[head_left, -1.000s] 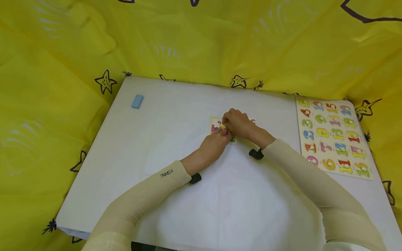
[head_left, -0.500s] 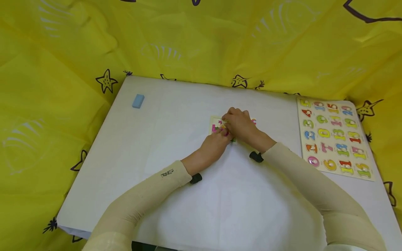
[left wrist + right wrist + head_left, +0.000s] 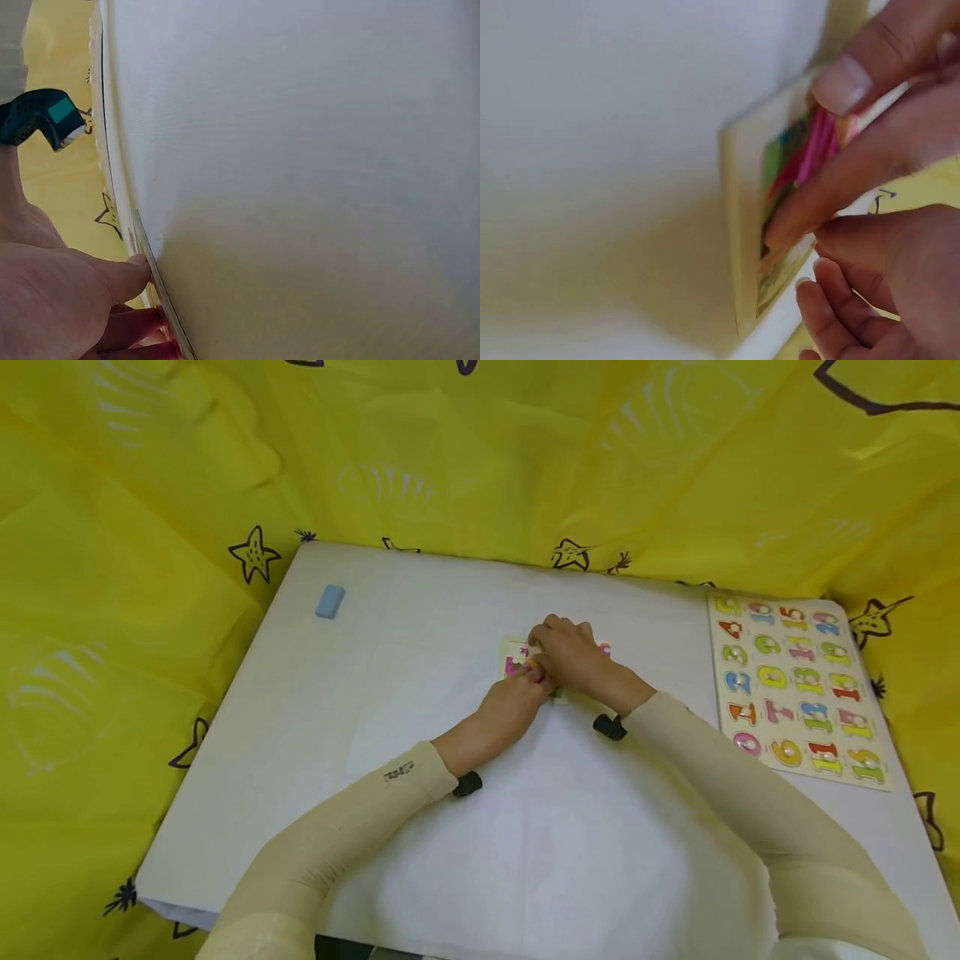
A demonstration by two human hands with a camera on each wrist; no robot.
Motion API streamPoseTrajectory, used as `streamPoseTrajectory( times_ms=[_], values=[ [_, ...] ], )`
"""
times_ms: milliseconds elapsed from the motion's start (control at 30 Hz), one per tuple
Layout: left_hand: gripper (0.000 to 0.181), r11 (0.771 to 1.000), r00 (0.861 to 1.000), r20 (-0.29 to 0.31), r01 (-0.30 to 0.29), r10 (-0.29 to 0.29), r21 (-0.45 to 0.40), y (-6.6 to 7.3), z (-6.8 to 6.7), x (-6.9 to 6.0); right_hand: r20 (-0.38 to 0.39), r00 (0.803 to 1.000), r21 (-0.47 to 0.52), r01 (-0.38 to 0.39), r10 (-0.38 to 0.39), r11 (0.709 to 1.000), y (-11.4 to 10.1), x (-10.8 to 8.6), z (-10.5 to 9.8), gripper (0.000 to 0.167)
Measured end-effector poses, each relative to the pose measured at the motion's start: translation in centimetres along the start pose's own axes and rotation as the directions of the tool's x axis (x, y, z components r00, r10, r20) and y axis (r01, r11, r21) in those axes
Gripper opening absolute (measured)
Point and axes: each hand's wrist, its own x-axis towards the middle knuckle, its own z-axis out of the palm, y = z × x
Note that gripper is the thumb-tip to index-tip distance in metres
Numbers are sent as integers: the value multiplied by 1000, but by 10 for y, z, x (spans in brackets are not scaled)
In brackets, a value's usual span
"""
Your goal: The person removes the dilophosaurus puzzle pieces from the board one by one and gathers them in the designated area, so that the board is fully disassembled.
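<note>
A small puzzle board [image 3: 513, 652] with a pale frame and a colourful picture lies on the white table. My left hand [image 3: 510, 710] reaches onto its near side. In the right wrist view the left thumb [image 3: 844, 84] lies at the board's edge and an extended finger [image 3: 810, 206] presses on the picture [image 3: 814, 154]. My right hand [image 3: 573, 656] is bent over the board's right part, fingers curled, its fingertips close to the left ones. The right thumb [image 3: 862, 236] comes near the board's surface. Whether anything sits between the right fingertips is hidden.
A larger number puzzle board [image 3: 795, 693] lies on the right of the white table [image 3: 420, 610]. A light blue block [image 3: 330, 602] sits at the far left. Partly behind the right hand shows a pink piece [image 3: 604, 648]. Yellow patterned cloth [image 3: 480, 460] hangs around the table.
Both hands stay at the small puzzle board. The right fingers shift only slightly on it, and the left fingers press in about the same spot. Other objects have not moved.
</note>
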Motion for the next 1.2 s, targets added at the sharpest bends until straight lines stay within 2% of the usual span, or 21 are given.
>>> streamPoseTrajectory(
  times_ms=[200,667,1200],
  values=[
    [33,1000,1000,1,-2,2,31,0,0,0,59,998,56,-27,24,998,2,4,-2,30],
    [35,1000,1000,15,5,-5,18,0,2,2,69,997,90,-36,30,995,3,5,-2,29],
    [36,1000,1000,0,3,-3,30,1,2,1,83,995,82,-54,47,995,4,7,-3,30]
  ],
)
